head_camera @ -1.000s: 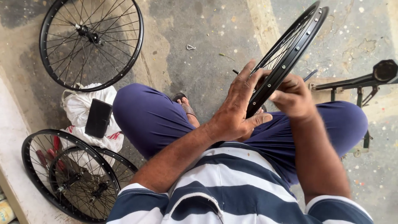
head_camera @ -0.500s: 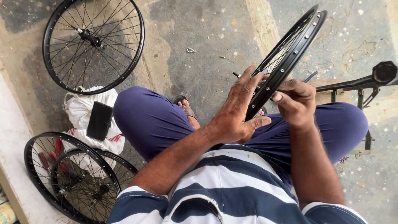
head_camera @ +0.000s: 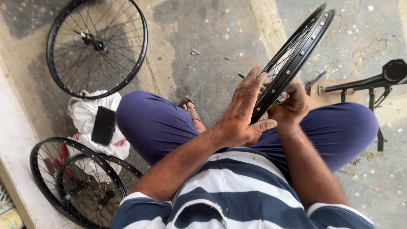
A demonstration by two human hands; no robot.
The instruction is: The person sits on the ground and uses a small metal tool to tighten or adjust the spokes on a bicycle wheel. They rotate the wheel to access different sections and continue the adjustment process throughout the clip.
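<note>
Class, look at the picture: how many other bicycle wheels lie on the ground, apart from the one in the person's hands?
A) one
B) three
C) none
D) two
B: one wheel lies at the top left and two overlapping wheels at the bottom left, while the left hand and right hand grip the rim over the lap.

Rim between hands; spare wheels left.

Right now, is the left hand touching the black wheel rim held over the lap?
Touching. The head view shows the left hand with its palm flat against the rim, thumb beneath its edge.
</note>
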